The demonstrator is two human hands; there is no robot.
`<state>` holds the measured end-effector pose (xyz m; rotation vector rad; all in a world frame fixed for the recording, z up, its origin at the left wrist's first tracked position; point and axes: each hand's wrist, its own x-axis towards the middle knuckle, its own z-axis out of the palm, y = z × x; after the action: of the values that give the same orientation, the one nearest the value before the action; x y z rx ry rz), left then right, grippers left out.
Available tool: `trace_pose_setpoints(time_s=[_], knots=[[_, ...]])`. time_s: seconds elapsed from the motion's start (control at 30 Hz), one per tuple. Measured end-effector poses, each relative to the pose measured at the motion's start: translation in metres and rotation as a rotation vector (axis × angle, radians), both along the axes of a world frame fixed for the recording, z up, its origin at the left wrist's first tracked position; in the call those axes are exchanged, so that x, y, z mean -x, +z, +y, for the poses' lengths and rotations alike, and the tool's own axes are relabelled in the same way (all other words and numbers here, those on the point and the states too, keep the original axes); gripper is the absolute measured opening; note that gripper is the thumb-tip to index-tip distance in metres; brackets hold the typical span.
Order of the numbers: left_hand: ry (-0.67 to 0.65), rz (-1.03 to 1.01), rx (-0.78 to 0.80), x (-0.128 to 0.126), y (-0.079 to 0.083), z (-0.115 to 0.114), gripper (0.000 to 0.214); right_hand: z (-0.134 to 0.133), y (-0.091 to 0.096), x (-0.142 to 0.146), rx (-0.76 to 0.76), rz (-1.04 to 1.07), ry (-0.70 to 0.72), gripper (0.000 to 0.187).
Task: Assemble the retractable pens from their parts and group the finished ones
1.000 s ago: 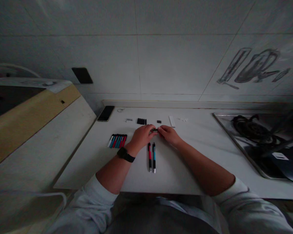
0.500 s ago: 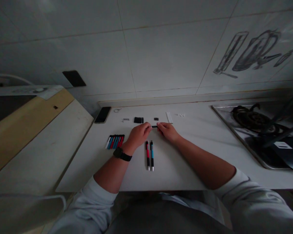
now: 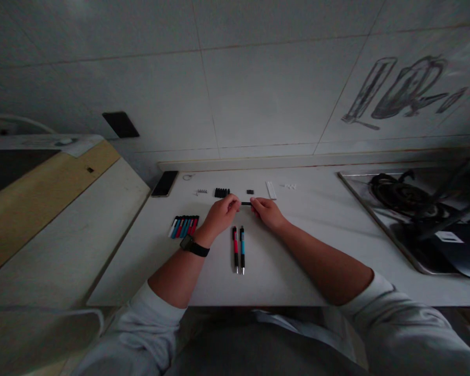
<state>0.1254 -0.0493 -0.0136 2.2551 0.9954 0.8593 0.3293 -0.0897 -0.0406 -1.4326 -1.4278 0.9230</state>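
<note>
Over the middle of the table, my right hand (image 3: 269, 211) pinches a short black pen grip (image 3: 246, 203) lying sideways between my two hands. My left hand (image 3: 221, 211), with a watch on its wrist, is closed at the grip's left end; what its fingertips hold is hidden. Just below my hands lie two assembled pens, a red pen (image 3: 235, 249) and a blue pen (image 3: 242, 249), tips toward me. Behind my left hand stands a row of black pen grips (image 3: 221, 192). To the left lie several pen barrels (image 3: 184, 226) in white, blue and red.
Along the back are springs (image 3: 201, 191), small dark pieces (image 3: 250, 191), white refill-like sticks (image 3: 271, 190) and small white parts (image 3: 290, 186). A phone (image 3: 165, 184) lies at the back left. A gas stove (image 3: 399, 230) is set into the right side.
My left fingers have closed further around the grip's left end, and the silver bit seen there no longer shows. The view has shifted slightly; the pens and parts lie as before.
</note>
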Motion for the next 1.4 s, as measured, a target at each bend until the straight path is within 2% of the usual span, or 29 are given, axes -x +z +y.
trace_pose_setpoints(time_s=[0.1,0.17,0.33,0.6,0.7,0.87,1.03,1.2,1.3,1.4], knots=[[0.036,-0.004,0.016,0.001,-0.002,0.002,0.021,0.002,-0.003,0.000,-0.061,0.057,0.044,0.042],[0.052,-0.013,0.023,0.001,-0.004,0.003,0.019,0.003,-0.006,0.001,-0.078,0.096,0.070,0.043],[0.064,-0.012,0.023,0.000,-0.005,0.002,0.015,0.002,-0.007,0.000,-0.072,-0.017,0.129,0.037],[0.065,0.034,0.006,0.000,-0.004,0.002,0.015,0.002,-0.005,-0.001,-0.050,-0.064,0.140,0.034],[0.068,0.075,-0.001,0.000,-0.002,0.001,0.019,0.003,-0.009,-0.001,-0.075,-0.102,0.130,0.024],[0.159,0.101,0.004,0.003,0.001,0.004,0.027,0.006,-0.014,-0.001,-0.136,-0.106,0.070,0.021],[0.273,0.121,-0.060,0.035,0.017,0.026,0.011,0.008,-0.014,-0.003,-0.111,-0.143,0.081,0.020],[0.369,0.381,-0.231,0.078,0.035,0.064,0.009,0.010,-0.016,-0.004,-0.084,-0.180,0.122,0.021],[0.357,0.520,-0.245,0.093,0.032,0.083,0.015,0.010,-0.017,-0.004,-0.083,-0.160,0.129,0.021],[0.318,0.584,-0.237,0.097,0.021,0.095,0.020,0.008,-0.015,-0.004,-0.074,-0.159,0.139,0.020]])
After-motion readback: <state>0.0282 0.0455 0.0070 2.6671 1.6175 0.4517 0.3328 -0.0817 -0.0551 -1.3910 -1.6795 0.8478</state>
